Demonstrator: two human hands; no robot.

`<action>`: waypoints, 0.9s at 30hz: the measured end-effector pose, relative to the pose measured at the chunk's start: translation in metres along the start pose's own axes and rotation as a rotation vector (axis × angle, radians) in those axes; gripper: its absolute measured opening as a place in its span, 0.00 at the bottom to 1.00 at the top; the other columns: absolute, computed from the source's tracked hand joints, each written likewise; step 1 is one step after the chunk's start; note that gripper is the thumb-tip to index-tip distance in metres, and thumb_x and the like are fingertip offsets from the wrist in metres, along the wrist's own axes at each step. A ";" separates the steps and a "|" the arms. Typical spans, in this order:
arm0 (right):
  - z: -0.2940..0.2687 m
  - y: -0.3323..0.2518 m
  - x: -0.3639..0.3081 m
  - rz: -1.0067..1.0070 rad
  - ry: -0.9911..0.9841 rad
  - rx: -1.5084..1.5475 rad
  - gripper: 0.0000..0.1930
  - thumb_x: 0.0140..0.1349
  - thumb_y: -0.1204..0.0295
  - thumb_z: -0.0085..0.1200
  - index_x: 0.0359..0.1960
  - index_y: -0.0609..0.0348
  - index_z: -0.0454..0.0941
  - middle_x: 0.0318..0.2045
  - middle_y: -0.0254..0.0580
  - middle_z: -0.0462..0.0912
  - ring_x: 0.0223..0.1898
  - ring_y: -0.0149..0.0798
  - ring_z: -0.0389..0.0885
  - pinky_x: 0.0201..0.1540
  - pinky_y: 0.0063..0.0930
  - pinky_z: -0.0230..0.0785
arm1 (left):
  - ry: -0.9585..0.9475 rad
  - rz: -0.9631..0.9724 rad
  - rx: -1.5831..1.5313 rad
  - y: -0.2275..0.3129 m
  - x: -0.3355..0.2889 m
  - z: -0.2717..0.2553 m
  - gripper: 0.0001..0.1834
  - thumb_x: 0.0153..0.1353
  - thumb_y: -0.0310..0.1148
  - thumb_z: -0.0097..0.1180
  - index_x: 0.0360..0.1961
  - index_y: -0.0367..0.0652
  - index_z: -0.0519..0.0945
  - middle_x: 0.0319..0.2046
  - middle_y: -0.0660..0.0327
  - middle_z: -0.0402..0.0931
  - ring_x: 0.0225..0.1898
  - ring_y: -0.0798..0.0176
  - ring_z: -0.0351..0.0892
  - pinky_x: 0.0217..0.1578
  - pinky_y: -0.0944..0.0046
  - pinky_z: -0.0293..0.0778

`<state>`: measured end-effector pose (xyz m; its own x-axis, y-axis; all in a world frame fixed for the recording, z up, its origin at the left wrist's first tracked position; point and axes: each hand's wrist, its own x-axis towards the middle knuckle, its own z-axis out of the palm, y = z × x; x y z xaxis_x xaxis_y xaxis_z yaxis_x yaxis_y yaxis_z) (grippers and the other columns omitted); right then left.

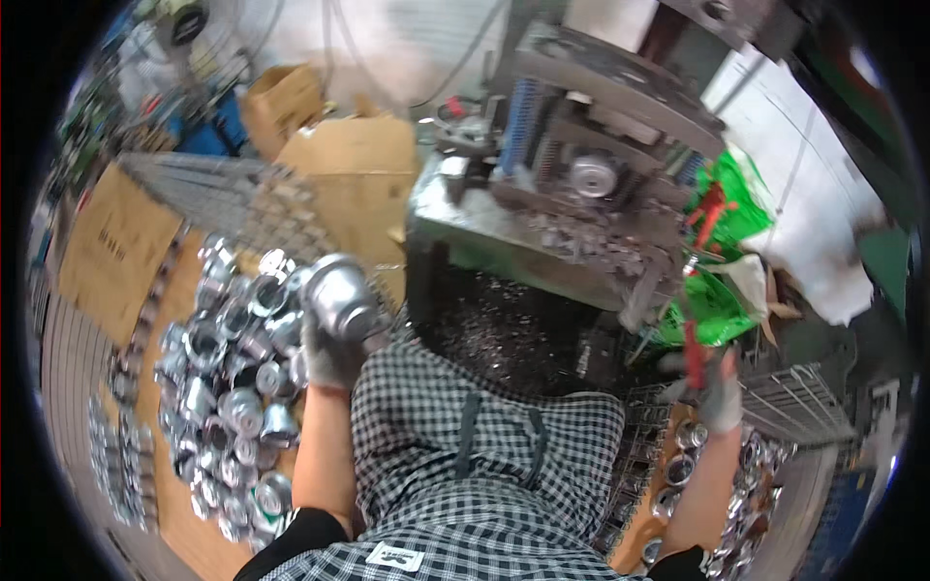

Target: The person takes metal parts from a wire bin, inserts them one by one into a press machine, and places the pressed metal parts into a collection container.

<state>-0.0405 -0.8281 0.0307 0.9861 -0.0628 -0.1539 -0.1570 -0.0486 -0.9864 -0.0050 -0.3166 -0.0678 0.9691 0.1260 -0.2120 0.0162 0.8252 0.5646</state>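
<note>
My gloved left hand (pixel 332 358) grips a shiny silver metal housing (pixel 339 293), cup-shaped with a stepped, narrower end, above the left bin. Over at the right, my gloved right hand (pixel 719 395) is closed round a red-handled tool (pixel 693 356); motion blur hides its exact kind. A similar round metal part (pixel 592 176) sits inside the press (pixel 620 107) ahead of me. Loose housings (pixel 232 407) lie heaped in the cardboard-lined wire bin by my left forearm.
Metal scraps (pixel 591 242) cover the press's front ledge. Green bags (pixel 712 305) hang to its right. A wire basket (pixel 794 402) with more metal parts (pixel 751 494) stands at my right. Cardboard (pixel 354 174) and a wire mesh panel (pixel 232 189) border the left bin.
</note>
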 end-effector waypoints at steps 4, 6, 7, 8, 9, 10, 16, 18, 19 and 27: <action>0.020 0.044 -0.001 0.070 -0.100 0.660 0.44 0.60 0.38 0.42 0.66 0.63 0.57 0.49 0.74 0.73 0.39 0.66 0.81 0.42 0.54 0.76 | 0.066 -0.005 -0.064 -0.021 0.031 0.031 0.43 0.55 0.70 0.46 0.56 0.42 0.71 0.39 0.53 0.78 0.34 0.49 0.79 0.26 0.57 0.77; 0.042 0.051 0.044 0.059 -0.188 0.648 0.42 0.59 0.37 0.44 0.64 0.61 0.61 0.54 0.70 0.71 0.42 0.63 0.80 0.47 0.57 0.72 | -0.021 -0.051 -0.009 -0.028 0.033 0.060 0.44 0.56 0.71 0.42 0.58 0.43 0.69 0.38 0.53 0.77 0.25 0.57 0.77 0.14 0.69 0.68; 0.068 0.043 0.066 -0.032 -0.316 0.667 0.41 0.59 0.37 0.45 0.63 0.60 0.62 0.56 0.67 0.70 0.42 0.62 0.80 0.49 0.58 0.71 | -0.143 -0.051 0.005 -0.023 0.034 0.061 0.44 0.57 0.71 0.41 0.60 0.43 0.67 0.38 0.53 0.77 0.24 0.59 0.77 0.13 0.70 0.66; 0.091 0.043 0.099 0.050 -0.278 0.779 0.41 0.59 0.38 0.46 0.61 0.61 0.62 0.55 0.66 0.70 0.44 0.61 0.79 0.50 0.57 0.70 | -0.271 -0.062 0.012 -0.021 0.037 0.065 0.45 0.57 0.71 0.40 0.62 0.44 0.65 0.38 0.54 0.77 0.24 0.60 0.77 0.12 0.72 0.64; 0.112 0.037 0.133 0.131 -0.243 0.891 0.40 0.59 0.39 0.48 0.60 0.61 0.63 0.55 0.64 0.70 0.46 0.60 0.78 0.52 0.57 0.69 | -0.130 -0.026 -0.028 -0.021 0.035 0.072 0.46 0.58 0.72 0.38 0.64 0.44 0.62 0.40 0.54 0.77 0.24 0.63 0.77 0.11 0.73 0.61; 0.128 0.016 0.158 0.137 -0.209 0.925 0.39 0.58 0.40 0.51 0.60 0.60 0.62 0.54 0.60 0.72 0.49 0.59 0.76 0.53 0.58 0.68 | -0.183 -0.034 0.015 -0.017 0.031 0.071 0.46 0.58 0.71 0.39 0.65 0.44 0.61 0.43 0.54 0.76 0.25 0.63 0.78 0.11 0.73 0.64; 0.180 -0.039 0.240 0.070 0.033 1.493 0.28 0.58 0.50 0.53 0.50 0.59 0.67 0.49 0.53 0.72 0.50 0.57 0.73 0.50 0.53 0.75 | 0.014 -0.103 0.100 -0.014 -0.024 0.043 0.42 0.59 0.68 0.40 0.61 0.43 0.66 0.41 0.53 0.78 0.21 0.62 0.78 0.09 0.70 0.68; 0.165 -0.014 0.234 -0.014 -0.066 1.473 0.32 0.53 0.52 0.58 0.54 0.58 0.64 0.47 0.53 0.72 0.47 0.59 0.74 0.49 0.57 0.75 | -0.339 -0.247 0.098 -0.018 -0.024 0.032 0.42 0.60 0.66 0.40 0.65 0.45 0.63 0.46 0.50 0.77 0.28 0.58 0.81 0.18 0.65 0.77; 0.161 0.004 0.227 0.049 0.016 1.473 0.33 0.52 0.54 0.59 0.56 0.58 0.64 0.47 0.53 0.72 0.46 0.60 0.74 0.48 0.58 0.75 | -0.362 -0.271 0.038 -0.024 -0.024 0.029 0.42 0.61 0.65 0.41 0.66 0.44 0.62 0.51 0.48 0.74 0.37 0.55 0.80 0.32 0.60 0.78; 0.041 0.083 -0.079 0.177 0.413 -0.660 0.26 0.48 0.51 0.60 0.39 0.61 0.77 0.39 0.52 0.81 0.39 0.48 0.82 0.44 0.35 0.74 | -0.723 -0.332 0.218 -0.053 0.004 0.031 0.38 0.64 0.59 0.36 0.70 0.50 0.54 0.65 0.50 0.61 0.61 0.49 0.68 0.56 0.50 0.69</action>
<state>-0.1297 -0.7860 -0.0413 0.8640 -0.4826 -0.1434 -0.4364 -0.5758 -0.6914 0.0052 -0.3767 -0.0733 0.8233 -0.5529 0.1288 0.3053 0.6224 0.7207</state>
